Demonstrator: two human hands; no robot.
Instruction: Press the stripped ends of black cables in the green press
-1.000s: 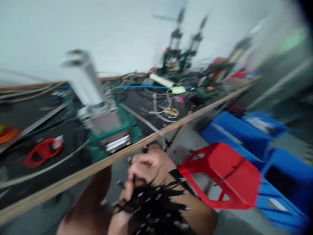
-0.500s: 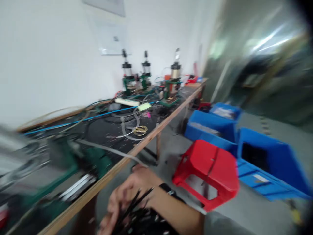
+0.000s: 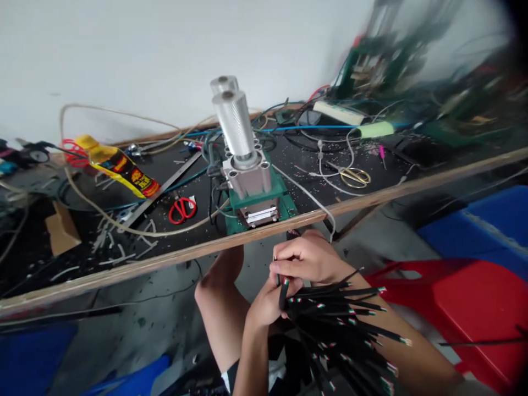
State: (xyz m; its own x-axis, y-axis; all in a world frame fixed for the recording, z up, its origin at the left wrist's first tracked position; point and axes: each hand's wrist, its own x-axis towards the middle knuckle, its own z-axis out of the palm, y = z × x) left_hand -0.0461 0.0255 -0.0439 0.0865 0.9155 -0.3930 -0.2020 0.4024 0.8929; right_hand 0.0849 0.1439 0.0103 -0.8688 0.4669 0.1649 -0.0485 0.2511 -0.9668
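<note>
A bundle of black cables (image 3: 330, 319) lies across my lap and against my right forearm. Red, green and white wire ends show at the cable tips. My left hand (image 3: 268, 302) is closed around a black cable (image 3: 283, 294) at the near side of the bundle. Just above it, my right hand (image 3: 305, 261) pinches a thin black cable end between thumb and fingers; most of that piece is hidden by the fingers. Both hands are close together below the bench edge, in front of a press (image 3: 247, 170) with a silver cylinder and green base.
On the black bench (image 3: 198, 220) are red-handled scissors (image 3: 182, 210), gold-handled scissors (image 3: 355, 176), a yellow-and-black bottle (image 3: 119, 168), a steel ruler (image 3: 165, 187) and loose tubing. A red stool (image 3: 482, 313) stands at the right, with blue bins (image 3: 457, 225) behind it.
My view has swung left from the far end of the bench to the press in front. Both hands are now in sight together at the cables, with the stool further right.
</note>
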